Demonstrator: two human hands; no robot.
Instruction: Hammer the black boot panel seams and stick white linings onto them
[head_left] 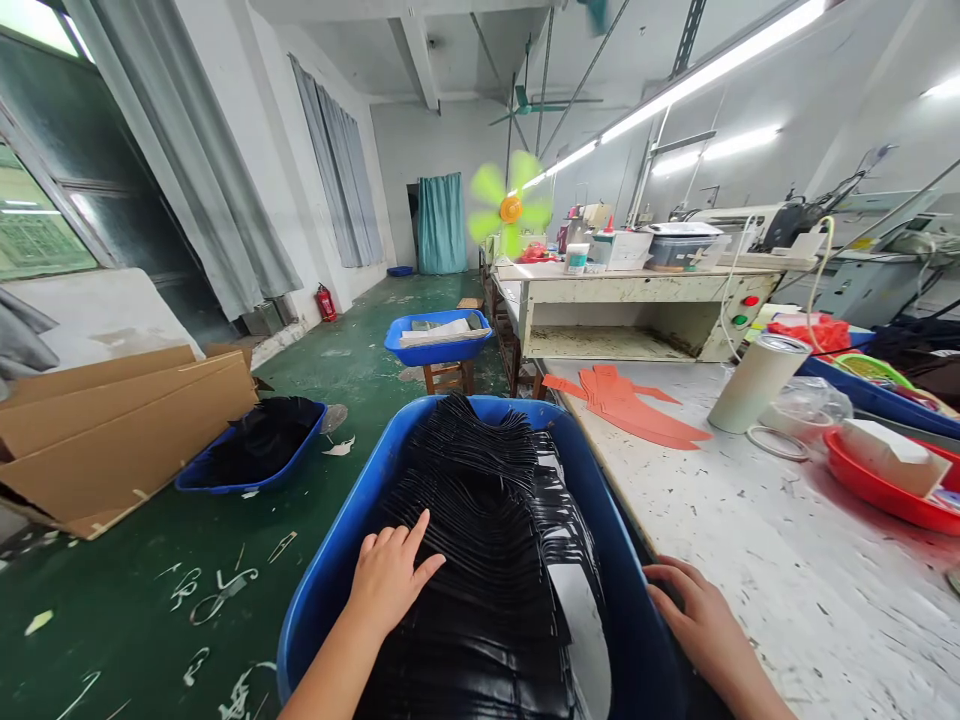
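Observation:
A large blue tub point(360, 470) is filled with stacked black glossy pieces point(480, 560), layered in overlapping rows. White undersides of some pieces show along the right of the stack. My left hand point(390, 570) rests on the black pieces at the left, its fingers spread and holding nothing. At the tub's right rim is my right hand point(694, 610), fingers apart and slightly bent, near the edge of the white worktable point(787, 540); nothing is seen in it.
Coral-red cut pieces point(630, 405), a cream roll point(757, 385) and a red basin point(877, 490) are on the worktable. Ahead, a smaller blue tub point(439, 350) sits on a stool. Cardboard point(142, 430) and a low blue tub point(289, 465) stand left. A green fan point(510, 208) spins.

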